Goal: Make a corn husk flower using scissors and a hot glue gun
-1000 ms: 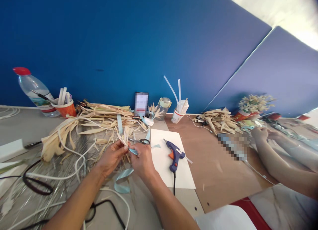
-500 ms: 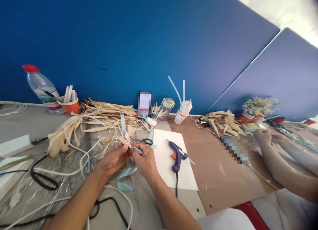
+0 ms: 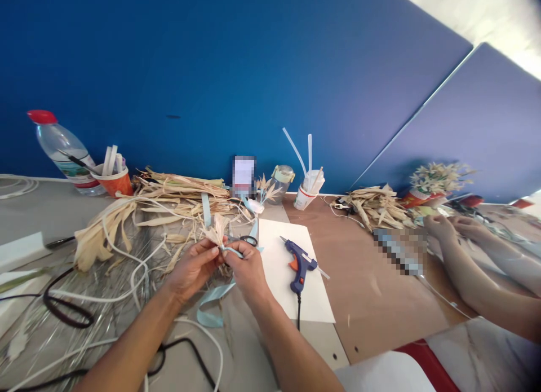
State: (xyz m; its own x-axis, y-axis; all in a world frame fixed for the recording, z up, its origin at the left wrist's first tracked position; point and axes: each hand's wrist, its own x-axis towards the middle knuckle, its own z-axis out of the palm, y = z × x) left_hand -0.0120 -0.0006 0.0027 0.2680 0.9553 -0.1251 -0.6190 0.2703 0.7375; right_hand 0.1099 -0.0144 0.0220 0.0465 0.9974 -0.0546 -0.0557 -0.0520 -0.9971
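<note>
My left hand pinches the base of a small pale corn husk flower, its petals pointing up. Beside it, my right hand grips a light blue ribbon between thumb and fingers, close against the flower's base. A loop of blue ribbon hangs below the hands. Just behind my right hand lies a pair of scissors, mostly covered; one dark handle shows. To the right, a blue glue gun rests on a white sheet.
Dried corn husks are heaped along the blue partition. White cables cross the left side. A bottle, an orange cup and a cup of glue sticks stand behind. A co-worker's hands are at right.
The husk flower has turned slightly in my fingers and its petals show more. My right hand still grips the ribbon. The whole view has shifted a little.
</note>
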